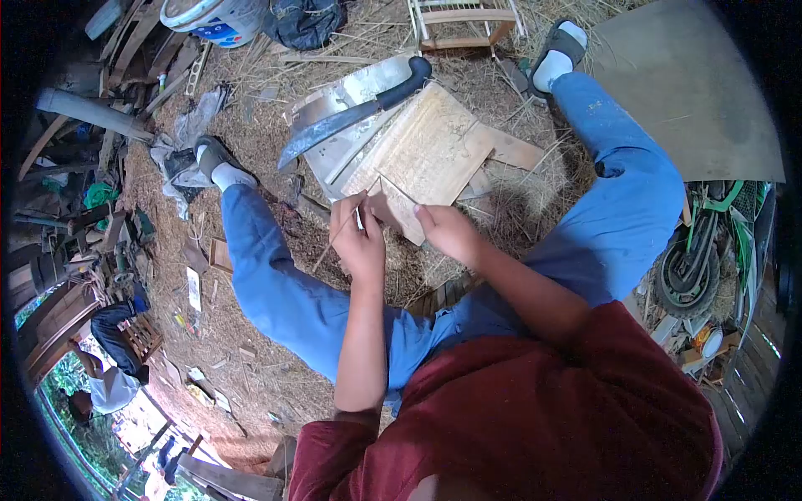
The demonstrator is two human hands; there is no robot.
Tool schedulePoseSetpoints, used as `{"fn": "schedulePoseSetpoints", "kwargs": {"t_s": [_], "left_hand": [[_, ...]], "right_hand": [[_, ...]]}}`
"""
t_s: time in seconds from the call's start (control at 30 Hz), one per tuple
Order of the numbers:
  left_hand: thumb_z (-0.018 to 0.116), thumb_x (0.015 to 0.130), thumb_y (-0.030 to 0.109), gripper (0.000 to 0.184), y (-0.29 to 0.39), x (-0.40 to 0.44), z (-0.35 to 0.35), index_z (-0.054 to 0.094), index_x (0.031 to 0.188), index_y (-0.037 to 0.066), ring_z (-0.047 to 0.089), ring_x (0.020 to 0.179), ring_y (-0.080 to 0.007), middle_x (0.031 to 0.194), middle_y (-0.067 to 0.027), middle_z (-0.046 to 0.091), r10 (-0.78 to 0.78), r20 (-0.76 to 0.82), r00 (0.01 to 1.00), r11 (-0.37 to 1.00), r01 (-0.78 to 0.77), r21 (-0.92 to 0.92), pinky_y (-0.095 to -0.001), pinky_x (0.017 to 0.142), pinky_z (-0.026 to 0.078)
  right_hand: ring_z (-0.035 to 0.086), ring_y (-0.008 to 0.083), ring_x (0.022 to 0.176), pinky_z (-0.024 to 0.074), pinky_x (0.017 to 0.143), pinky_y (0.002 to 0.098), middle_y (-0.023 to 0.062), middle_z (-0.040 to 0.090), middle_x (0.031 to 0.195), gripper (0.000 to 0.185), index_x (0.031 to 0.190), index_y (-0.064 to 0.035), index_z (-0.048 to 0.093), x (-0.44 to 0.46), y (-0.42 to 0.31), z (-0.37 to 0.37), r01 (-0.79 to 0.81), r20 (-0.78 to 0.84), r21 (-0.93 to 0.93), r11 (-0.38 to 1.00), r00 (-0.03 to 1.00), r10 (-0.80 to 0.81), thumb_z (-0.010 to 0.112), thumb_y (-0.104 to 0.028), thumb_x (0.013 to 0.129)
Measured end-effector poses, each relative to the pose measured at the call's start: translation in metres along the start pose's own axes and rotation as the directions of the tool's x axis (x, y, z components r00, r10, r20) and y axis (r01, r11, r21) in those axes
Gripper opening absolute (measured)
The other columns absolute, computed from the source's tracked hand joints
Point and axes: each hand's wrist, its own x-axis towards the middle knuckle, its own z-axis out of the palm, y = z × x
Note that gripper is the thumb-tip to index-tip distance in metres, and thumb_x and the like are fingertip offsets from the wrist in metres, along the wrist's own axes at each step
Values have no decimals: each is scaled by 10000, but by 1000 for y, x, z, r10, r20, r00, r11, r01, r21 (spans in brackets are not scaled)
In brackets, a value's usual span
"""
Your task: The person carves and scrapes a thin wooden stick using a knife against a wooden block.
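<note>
My left hand is closed around a thin cane-like strip, whose tail hangs down to the left past my wrist. My right hand pinches a thin piece that meets the strip at a point between my hands; whether both are one bent strip I cannot tell. Just beyond my fingers lies a pale wooden board. Beside it, a machete with a black handle rests across a grey metal-looking sheet.
My legs spread around the board on a floor of shavings and straw. A white bucket and a small rack stand ahead. Scrap wood piles up left, with another person beyond. A wheel and flat panel are right.
</note>
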Motion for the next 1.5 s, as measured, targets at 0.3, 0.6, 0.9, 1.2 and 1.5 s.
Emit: {"fn": "schedulePoseSetpoints", "kwargs": {"t_s": [0.3, 0.6, 0.9, 1.2, 1.5], "left_hand": [[630, 903, -44, 59, -9, 1, 6, 667, 949, -47, 676, 827, -318, 917, -171, 676, 56, -61, 997, 998, -57, -20, -369, 780, 537], [626, 904, -39, 70, -14, -3, 12, 653, 968, -36, 671, 834, -323, 911, -168, 659, 129, -116, 985, 991, -131, -8, -374, 772, 539], [633, 903, -38, 77, -11, -6, 13, 671, 969, -30, 670, 830, -321, 921, -161, 664, 126, -120, 985, 992, -123, 31, -376, 758, 535], [636, 912, -23, 52, -10, -7, 11, 655, 960, -30, 658, 831, -342, 909, -165, 662, 28, -133, 991, 999, -25, 24, -409, 754, 528], [632, 947, -3, 53, -11, -3, 22, 654, 956, -51, 670, 785, -227, 886, -138, 663, 49, -202, 978, 997, -61, -55, -306, 696, 536]], "right_hand": [[665, 454, 891, 506, 820, 513, 286, 677, 909, 487, 957, 40, 680, -3, -1, 2, 123, 51, -19, 992, 991, -122, 406, -350, 1059], [656, 471, 845, 509, 801, 530, 276, 676, 868, 490, 915, 21, 694, 0, 10, 4, 4, -21, -20, 1000, 1000, -4, 405, -351, 1052], [639, 485, 875, 496, 807, 530, 282, 671, 911, 476, 935, 4, 683, -5, 2, 9, 135, 1, -68, 988, 991, -135, 411, -365, 1061], [657, 458, 787, 515, 762, 512, 269, 667, 811, 525, 907, 26, 688, 1, 14, 9, -24, -57, -114, 993, 998, 18, 396, -380, 1067], [654, 460, 832, 513, 784, 484, 290, 664, 866, 520, 937, 38, 675, -4, 8, 21, 151, -28, 43, 988, 988, -150, 396, -378, 1078]]}}
